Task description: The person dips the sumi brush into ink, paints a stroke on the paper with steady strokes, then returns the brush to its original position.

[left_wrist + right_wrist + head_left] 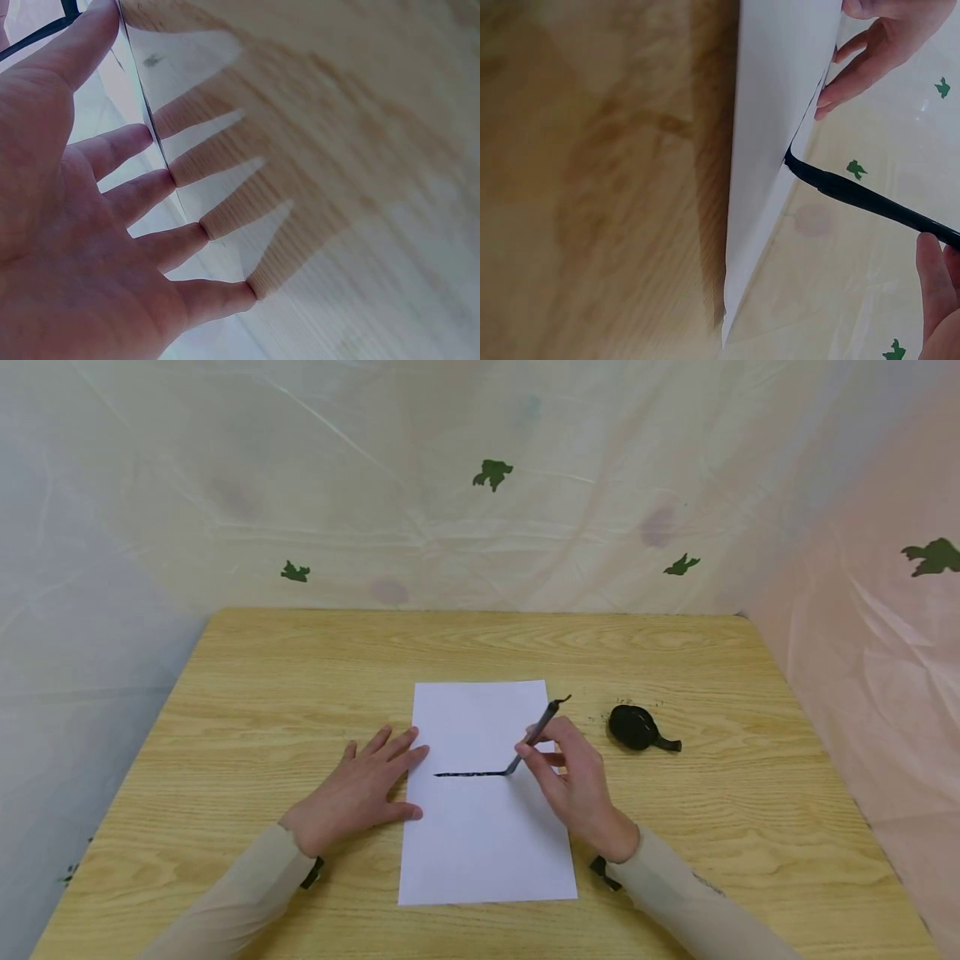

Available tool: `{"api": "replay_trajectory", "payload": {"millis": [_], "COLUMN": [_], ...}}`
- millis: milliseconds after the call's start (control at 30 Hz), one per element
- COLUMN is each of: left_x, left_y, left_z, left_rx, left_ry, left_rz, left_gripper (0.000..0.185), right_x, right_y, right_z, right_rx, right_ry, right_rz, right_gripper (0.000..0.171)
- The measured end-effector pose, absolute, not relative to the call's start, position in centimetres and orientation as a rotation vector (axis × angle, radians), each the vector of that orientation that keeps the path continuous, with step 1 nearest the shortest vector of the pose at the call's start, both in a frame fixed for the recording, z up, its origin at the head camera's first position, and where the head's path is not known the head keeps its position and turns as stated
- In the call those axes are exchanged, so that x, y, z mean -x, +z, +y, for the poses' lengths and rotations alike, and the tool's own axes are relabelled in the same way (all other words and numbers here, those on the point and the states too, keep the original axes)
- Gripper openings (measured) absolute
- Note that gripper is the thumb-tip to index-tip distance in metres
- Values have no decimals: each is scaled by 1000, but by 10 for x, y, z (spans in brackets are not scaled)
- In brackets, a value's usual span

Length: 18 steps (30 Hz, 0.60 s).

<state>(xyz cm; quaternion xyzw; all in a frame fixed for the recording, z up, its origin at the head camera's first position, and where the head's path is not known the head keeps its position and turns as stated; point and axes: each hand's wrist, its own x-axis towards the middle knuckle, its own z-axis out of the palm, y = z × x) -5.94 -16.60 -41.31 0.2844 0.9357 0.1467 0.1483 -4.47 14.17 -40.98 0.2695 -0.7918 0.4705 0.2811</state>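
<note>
My right hand (577, 782) pinches a dark ink brush (538, 727) between thumb and fingers. The brush leans up to the right, a short loop at its top end. Its bent black tip meets the white paper (480, 852) at the right end of a thin, nearly straight black line (468, 774). In the right wrist view the brush (862, 196) has its bristles bent against the sheet. My left hand (360, 789) lies with fingers spread, fingertips and thumb at the paper's left edge. Up close in the left wrist view, the fingers (150, 251) are extended and hold nothing.
A small black dish (632, 727) with a short handle sits right of the paper, dark specks around it. Under everything is a wood-grain table (300, 668). Pale curtains with green bird shapes (492, 474) hang along its back and sides.
</note>
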Motion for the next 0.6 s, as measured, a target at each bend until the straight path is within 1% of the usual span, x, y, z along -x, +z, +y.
{"api": "replay_trajectory", "payload": {"millis": [600], "left_x": [59], "left_y": [-415], "left_z": [-166], "left_rx": [-792], "left_ry": [436], "left_rz": [2680], "left_gripper": [84], "right_x": [43], "right_y": [-410], "right_z": [145], "right_rx": [-723], "right_ry": [1284], "right_rz": [-2121], "right_gripper": [33]}}
